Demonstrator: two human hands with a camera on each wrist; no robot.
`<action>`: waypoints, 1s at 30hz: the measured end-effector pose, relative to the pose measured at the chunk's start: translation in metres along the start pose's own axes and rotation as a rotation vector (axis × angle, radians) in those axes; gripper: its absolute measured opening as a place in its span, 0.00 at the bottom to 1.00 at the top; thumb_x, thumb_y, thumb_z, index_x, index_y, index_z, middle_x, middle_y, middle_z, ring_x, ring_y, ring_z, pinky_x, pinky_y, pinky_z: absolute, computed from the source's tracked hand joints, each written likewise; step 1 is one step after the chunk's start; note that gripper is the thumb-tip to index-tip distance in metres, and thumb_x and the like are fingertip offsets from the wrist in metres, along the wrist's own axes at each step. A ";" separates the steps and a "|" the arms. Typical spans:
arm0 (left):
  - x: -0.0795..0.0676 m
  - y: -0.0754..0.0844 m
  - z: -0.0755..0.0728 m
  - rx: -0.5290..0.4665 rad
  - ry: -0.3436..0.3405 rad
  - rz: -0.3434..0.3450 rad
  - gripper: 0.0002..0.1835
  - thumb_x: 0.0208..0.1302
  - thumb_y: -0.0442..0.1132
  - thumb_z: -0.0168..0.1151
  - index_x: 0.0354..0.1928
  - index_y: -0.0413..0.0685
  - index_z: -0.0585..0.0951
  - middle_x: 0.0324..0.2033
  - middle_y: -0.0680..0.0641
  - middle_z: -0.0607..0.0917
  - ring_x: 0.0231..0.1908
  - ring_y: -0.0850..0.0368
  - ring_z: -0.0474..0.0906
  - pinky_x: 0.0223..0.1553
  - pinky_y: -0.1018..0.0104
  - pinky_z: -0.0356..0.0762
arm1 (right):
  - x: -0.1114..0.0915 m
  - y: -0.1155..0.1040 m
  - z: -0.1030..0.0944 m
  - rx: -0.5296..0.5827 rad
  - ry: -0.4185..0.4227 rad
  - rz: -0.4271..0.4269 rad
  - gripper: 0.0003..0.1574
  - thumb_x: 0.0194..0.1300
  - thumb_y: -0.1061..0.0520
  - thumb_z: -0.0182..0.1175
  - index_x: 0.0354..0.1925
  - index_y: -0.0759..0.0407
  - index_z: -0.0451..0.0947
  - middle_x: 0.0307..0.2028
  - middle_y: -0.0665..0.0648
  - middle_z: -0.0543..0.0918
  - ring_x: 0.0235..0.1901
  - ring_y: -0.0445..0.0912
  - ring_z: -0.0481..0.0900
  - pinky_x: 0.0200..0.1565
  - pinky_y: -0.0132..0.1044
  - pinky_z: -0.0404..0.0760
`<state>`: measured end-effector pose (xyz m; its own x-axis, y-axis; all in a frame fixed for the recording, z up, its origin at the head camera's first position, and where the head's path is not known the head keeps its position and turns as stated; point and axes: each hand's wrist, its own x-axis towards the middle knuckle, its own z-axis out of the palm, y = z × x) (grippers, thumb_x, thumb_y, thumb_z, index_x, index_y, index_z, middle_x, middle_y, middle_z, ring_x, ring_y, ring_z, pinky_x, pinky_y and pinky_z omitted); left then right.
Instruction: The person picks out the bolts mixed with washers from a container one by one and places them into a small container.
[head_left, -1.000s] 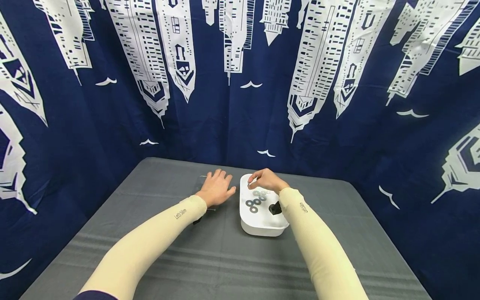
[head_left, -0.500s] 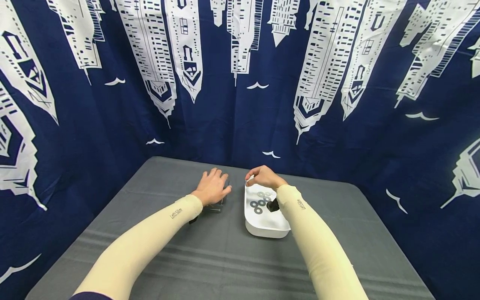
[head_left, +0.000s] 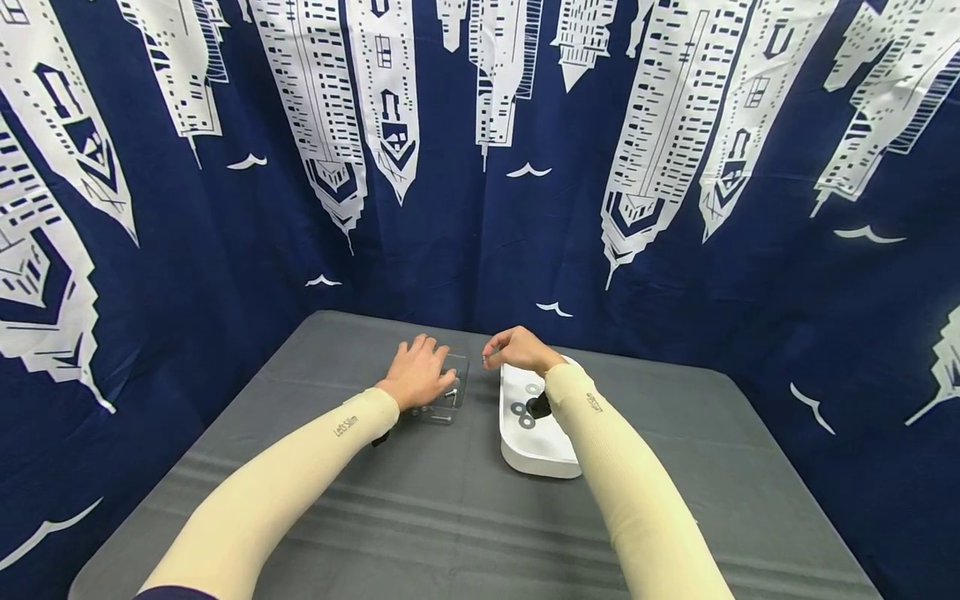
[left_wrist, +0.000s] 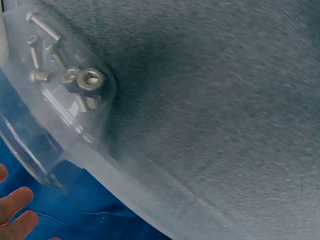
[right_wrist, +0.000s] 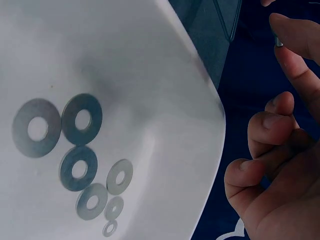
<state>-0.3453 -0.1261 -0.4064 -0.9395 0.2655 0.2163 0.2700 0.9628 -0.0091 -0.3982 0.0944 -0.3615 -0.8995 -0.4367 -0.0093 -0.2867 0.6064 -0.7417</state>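
My right hand (head_left: 521, 350) is just past the left rim of the white tray (head_left: 542, 463). It pinches a small shiny metal piece (right_wrist: 279, 43) between thumb and forefinger; most of it is hidden, and I cannot tell its kind. The other fingers are loosely bent. Flat grey washers (right_wrist: 81, 120) of different sizes lie on the tray's floor, several in all. My left hand (head_left: 417, 373), fingers spread, overlaps a clear plastic box (head_left: 462, 390) in the head view. Several socket-head bolts (left_wrist: 90, 80), long and short, lie in that box.
A grey cloth-covered table (head_left: 450, 517) carries both containers, with a narrow gap between them. Behind it hangs a dark blue curtain (head_left: 435, 267) printed with white buildings. Both forearms wear cream sleeves (head_left: 277, 492).
My right hand has moved left, from over the tray to beyond its rim, with the metal piece pinched. My left hand has shifted left, uncovering more of the clear box. The head view has turned slightly left.
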 end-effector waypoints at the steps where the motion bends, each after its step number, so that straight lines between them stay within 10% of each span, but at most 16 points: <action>1: 0.000 -0.002 0.001 -0.001 0.002 -0.003 0.31 0.73 0.59 0.49 0.70 0.49 0.73 0.66 0.41 0.73 0.70 0.43 0.63 0.66 0.39 0.63 | 0.001 -0.001 0.001 0.001 -0.003 -0.001 0.10 0.50 0.62 0.73 0.35 0.60 0.87 0.31 0.49 0.90 0.41 0.43 0.80 0.51 0.37 0.74; 30: -0.015 -0.039 0.006 -0.014 -0.017 -0.067 0.31 0.73 0.57 0.50 0.68 0.45 0.73 0.63 0.37 0.75 0.69 0.40 0.64 0.63 0.37 0.64 | 0.020 -0.023 0.025 0.017 -0.049 -0.032 0.11 0.49 0.61 0.75 0.35 0.59 0.87 0.29 0.47 0.88 0.43 0.42 0.78 0.51 0.36 0.73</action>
<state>-0.3433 -0.1672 -0.4151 -0.9589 0.2017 0.1994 0.2095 0.9776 0.0185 -0.4011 0.0552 -0.3617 -0.8725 -0.4882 -0.0180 -0.3093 0.5805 -0.7533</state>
